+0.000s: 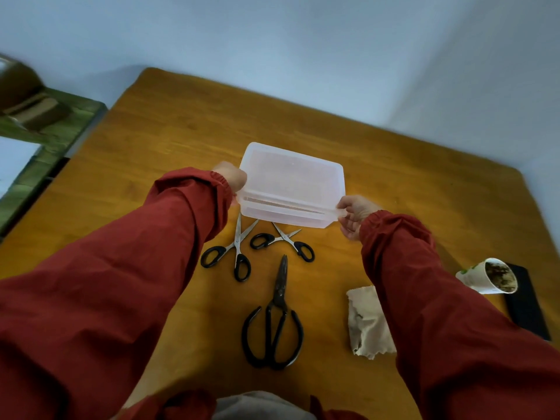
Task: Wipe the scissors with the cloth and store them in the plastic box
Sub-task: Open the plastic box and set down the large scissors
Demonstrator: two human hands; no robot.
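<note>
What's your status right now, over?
Left hand and right hand grip plastic box by its ends. Three scissors on table, none stored. Cloth untouched. Nothing blocking.

Left small scissors (238, 256) and right small scissors (285, 241), at 6 o'clock of the plastic box (291, 177): blade tips hidden under the box. Left hand (231, 177), at 9 o'clock of the box: fingers hidden behind its wall. Cloth (366, 322), at 4 o'clock: right side covered by the right sleeve (439, 298). Cup (481, 275), at 3 o'clock: brown contents unidentifiable. Brown object (27, 98), at 10 o'clock: blurred, cut by the left edge.
</note>
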